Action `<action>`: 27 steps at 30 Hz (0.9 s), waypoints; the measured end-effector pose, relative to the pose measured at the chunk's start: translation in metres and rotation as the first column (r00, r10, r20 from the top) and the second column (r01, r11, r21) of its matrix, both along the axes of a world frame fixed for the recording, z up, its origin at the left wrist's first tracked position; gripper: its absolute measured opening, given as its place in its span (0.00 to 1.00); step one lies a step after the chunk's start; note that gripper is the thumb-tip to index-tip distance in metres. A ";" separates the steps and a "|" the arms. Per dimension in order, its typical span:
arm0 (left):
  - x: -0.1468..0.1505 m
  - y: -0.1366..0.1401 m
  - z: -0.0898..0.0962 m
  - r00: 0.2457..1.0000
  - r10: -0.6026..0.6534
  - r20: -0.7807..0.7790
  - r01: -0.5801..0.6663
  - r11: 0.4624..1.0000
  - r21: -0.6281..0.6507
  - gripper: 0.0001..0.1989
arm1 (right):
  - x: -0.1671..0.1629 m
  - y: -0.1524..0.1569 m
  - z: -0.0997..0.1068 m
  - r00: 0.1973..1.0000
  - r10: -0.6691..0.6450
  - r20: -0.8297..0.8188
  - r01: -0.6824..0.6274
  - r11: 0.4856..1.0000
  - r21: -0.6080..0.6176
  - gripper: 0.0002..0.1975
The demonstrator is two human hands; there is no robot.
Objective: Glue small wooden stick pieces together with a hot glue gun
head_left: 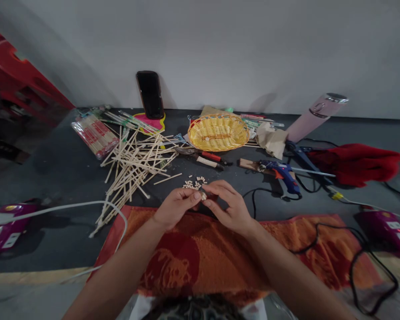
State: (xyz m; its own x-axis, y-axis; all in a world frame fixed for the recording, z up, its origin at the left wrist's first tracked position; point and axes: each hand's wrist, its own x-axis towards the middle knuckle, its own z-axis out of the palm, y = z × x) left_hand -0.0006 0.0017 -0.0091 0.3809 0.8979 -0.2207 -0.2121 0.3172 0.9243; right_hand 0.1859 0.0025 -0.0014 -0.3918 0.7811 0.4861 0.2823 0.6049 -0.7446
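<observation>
"What's being handled?"

"A small cluster of short, pale wooden pieces [203,195], held just above the near part of the dark grey surface [63,178]."

"And the fingers?"

"Those of the left hand [176,205] are closed, thumb against forefinger, pinching the cluster from one side. The right hand [232,206] grips it from the other, between thumb and forefinger tips."

"Anything close by?"

"Just beyond the fingertips lies a loose scatter of similar cut wooden bits [190,183]. Under the forearms spreads an orange and dark red patterned towel [230,262]."

"Further out?"

"To the left, a tangled heap of long, thin, pale wooden sticks [138,164], with a clear packet of red-and-white-wrapped sticks [95,135] beside it. Straight ahead, a yellow woven oval basket [236,132], and in front of it a tool with red and pale handles [211,156]."

"And on the right?"

"A blue glue gun with an orange trigger [289,178], then a crumpled red cloth [356,164] and a pink cylindrical flask [311,118]."

"Along the wall?"

"A black phone [150,95], propped upright."
</observation>
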 end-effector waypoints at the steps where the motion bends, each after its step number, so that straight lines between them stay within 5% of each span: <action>1: 0.000 0.000 0.000 1.000 -0.003 -0.020 0.004 1.000 0.009 0.14 | 0.000 0.000 0.000 1.000 0.008 0.000 -0.008 1.000 0.003 0.19; 27: 0.001 0.000 -0.003 1.000 -0.024 0.011 0.025 0.999 -0.042 0.13 | 0.001 0.004 -0.005 0.996 -0.031 0.084 0.024 0.996 0.080 0.13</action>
State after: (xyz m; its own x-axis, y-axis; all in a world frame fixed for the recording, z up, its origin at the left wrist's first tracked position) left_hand 0.0007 0.0014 -0.0119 0.4053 0.8783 -0.2537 -0.2136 0.3609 0.9078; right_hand 0.1865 0.0063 -0.0060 -0.4132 0.7527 0.5126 0.3600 0.6520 -0.6673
